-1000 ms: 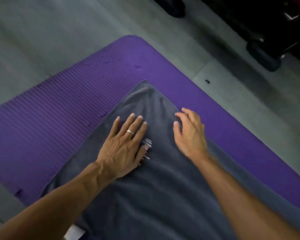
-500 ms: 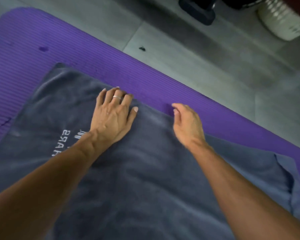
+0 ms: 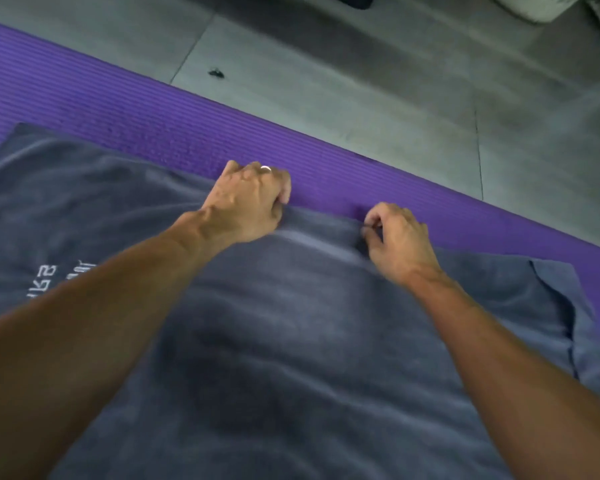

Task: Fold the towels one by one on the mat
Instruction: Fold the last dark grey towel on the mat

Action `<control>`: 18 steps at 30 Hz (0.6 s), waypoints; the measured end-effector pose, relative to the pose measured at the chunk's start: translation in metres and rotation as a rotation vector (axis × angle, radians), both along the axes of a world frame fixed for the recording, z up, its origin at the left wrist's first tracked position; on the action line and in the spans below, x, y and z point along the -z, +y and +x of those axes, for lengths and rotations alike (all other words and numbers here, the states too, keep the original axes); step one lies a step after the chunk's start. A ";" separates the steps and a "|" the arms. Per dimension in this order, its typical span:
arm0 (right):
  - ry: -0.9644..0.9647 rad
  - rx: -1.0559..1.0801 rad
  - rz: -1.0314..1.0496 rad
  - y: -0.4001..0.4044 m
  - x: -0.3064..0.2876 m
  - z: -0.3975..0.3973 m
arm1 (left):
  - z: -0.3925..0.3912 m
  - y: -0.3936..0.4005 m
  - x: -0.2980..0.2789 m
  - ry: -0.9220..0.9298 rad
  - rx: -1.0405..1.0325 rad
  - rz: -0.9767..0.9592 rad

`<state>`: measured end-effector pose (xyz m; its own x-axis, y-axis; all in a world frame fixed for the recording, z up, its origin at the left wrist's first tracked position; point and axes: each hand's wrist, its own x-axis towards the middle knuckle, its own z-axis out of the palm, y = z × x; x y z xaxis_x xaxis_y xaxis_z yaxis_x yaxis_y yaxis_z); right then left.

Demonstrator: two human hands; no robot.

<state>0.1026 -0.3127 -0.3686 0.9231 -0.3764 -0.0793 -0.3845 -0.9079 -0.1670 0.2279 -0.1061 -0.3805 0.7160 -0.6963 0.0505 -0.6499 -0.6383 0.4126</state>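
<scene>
purple mat point(image 3: 174, 133), grey towel point(image 3: 291, 341) cropped below, far edge gripped by both hands, fingertips hidden

1. The towel point(image 3: 291, 358) runs off the bottom and left edges, so its full shape can't be told
2. White lettering point(image 3: 54, 277) on it is half covered by the left forearm and unreadable
3. The left hand point(image 3: 246, 202) hides its own fingertips
4. The right hand point(image 3: 400, 237) is blurred
5. A pale ribbed thing point(image 3: 530, 6) is cut off at the top edge
</scene>
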 end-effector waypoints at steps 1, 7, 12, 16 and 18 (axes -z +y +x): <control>-0.054 0.014 -0.023 -0.005 -0.002 0.004 | 0.004 -0.006 -0.001 -0.018 -0.028 -0.034; -0.166 0.069 -0.049 -0.019 -0.005 0.018 | 0.002 -0.040 0.002 -0.101 -0.048 0.095; -0.161 -0.251 -0.193 -0.018 0.000 -0.086 | -0.053 -0.054 0.024 -0.217 0.282 0.063; 0.120 -0.178 -0.246 -0.060 0.011 -0.133 | -0.073 -0.067 0.036 -0.156 0.292 0.328; 0.173 -0.072 -0.203 -0.082 0.010 -0.130 | -0.074 -0.069 0.035 -0.172 0.282 0.325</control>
